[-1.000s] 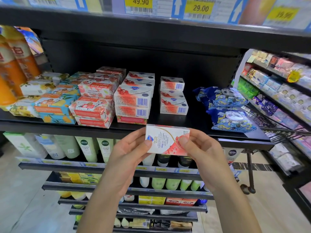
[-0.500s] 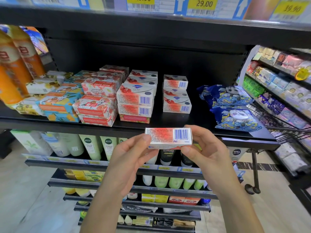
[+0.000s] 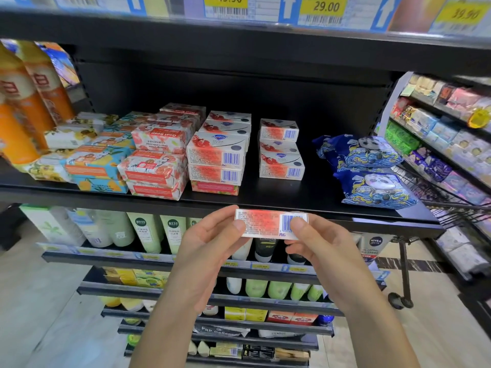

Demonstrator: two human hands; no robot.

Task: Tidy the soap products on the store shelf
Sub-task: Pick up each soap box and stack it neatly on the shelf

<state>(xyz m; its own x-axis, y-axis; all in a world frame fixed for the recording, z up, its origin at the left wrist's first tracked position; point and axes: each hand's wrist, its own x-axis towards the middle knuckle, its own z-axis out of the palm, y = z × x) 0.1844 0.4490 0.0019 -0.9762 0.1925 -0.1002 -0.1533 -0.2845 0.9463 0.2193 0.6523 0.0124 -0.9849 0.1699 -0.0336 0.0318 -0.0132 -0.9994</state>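
I hold a white and red soap box (image 3: pixel 265 224) in front of the black shelf's front edge (image 3: pixel 292 208), its barcode side facing me. My left hand (image 3: pixel 210 251) pinches its left end, and my right hand (image 3: pixel 316 251) pinches its right end with the thumb over the barcode. On the shelf behind stand two stacks of matching soap boxes, a taller one (image 3: pixel 216 158) and a shorter one (image 3: pixel 281 152) to its right. Left of them lie wrapped goat soap bars (image 3: pixel 156 166) and blue and orange bars (image 3: pixel 95 168).
Blue panda packs (image 3: pixel 372 171) lie at the shelf's right end. Orange bottles (image 3: pixel 24 102) stand at the far left. Bare shelf shows between the shorter stack and the panda packs. Tubes and bottles fill the lower shelves. A wire basket (image 3: pixel 451 197) and another shelf stand at right.
I have turned the box in my hands, from its printed face to its narrow barcode side, and kept it level before the shelf edge. My right thumb now lies over the barcode.
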